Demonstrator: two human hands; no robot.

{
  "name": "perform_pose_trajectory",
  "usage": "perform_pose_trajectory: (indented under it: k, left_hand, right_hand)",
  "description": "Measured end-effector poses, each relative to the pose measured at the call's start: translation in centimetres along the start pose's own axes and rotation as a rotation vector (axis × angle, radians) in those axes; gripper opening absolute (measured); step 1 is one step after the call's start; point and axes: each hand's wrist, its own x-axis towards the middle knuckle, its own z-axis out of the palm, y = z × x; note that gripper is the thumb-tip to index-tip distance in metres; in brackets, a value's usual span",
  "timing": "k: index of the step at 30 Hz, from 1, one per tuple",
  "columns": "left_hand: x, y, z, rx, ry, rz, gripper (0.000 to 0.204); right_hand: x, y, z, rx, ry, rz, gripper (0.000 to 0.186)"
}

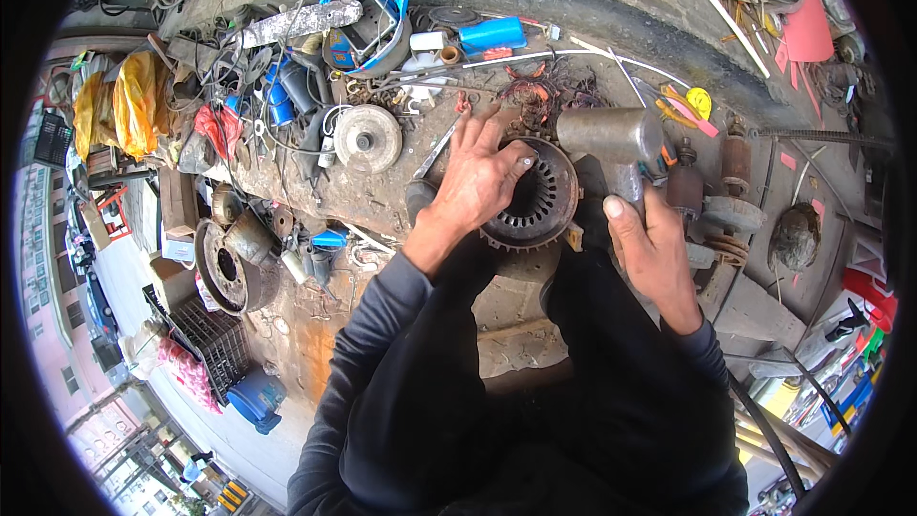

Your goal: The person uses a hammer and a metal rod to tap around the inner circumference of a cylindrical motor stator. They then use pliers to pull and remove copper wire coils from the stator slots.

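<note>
Between my knees stands a round slotted motor stator (557, 218), its ring of dark slots facing up. My left hand (475, 177) reaches over its left rim. Thumb and forefinger are closed around a small metal rod (525, 161), of which only a bright end shows; the rest is hidden by the fingers. In my right hand (659, 253) is a hammer (602, 132), gripped by its handle. The heavy cylindrical head hangs above and to the right of the stator, apart from the rod.
Beyond the stator lies a tangle of reddish wire (535, 86). A round metal disc (368, 139) sits to the left, near cables and blue parts. Farther left are a metal drum (224, 268) and a black crate (205, 339). Motor rotors (685, 182) lie at right.
</note>
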Motion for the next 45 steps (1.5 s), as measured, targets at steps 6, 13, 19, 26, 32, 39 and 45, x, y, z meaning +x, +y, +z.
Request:
perform_pose_trajectory:
  k: [6,13,19,26,32,39,45]
  left_hand:
    - [-1.0,-0.5,1.1,-0.162,-0.099,-0.081,0.023]
    - [-1.9,0.2,0.2,-0.093,-0.093,-0.043,0.027]
    - [-1.5,0.4,0.4,-0.207,-0.034,-0.087,0.027]
    - [-0.1,1.8,-2.1,-0.132,0.021,-0.148,0.009]
    - [1.2,2.7,-3.4,-0.334,0.044,-0.202,0.008]
    - [0.9,2.4,-3.1,-0.345,0.055,-0.172,0.007]
    - [0.9,2.1,-1.7,-0.233,-0.047,-0.119,0.01]
  right_hand:
    - [-1.8,-3.4,-1.8,-0.108,-0.103,-0.083,0.029]
    - [0.6,-4.2,-0.8,-0.612,-0.319,-0.236,0.03]
    - [-0.3,-4.1,-0.6,-0.311,-0.136,-0.251,0.033]
    - [-0.5,-2.3,-1.3,-0.097,-0.037,-0.099,0.033]
    - [-1.0,-0.9,-1.5,-0.041,-0.004,-0.038,0.035]
    - [-0.9,-0.2,-1.4,-0.05,-0.005,-0.037,0.036]
    - [-0.9,-1.0,-1.2,-0.073,-0.012,-0.078,0.033]
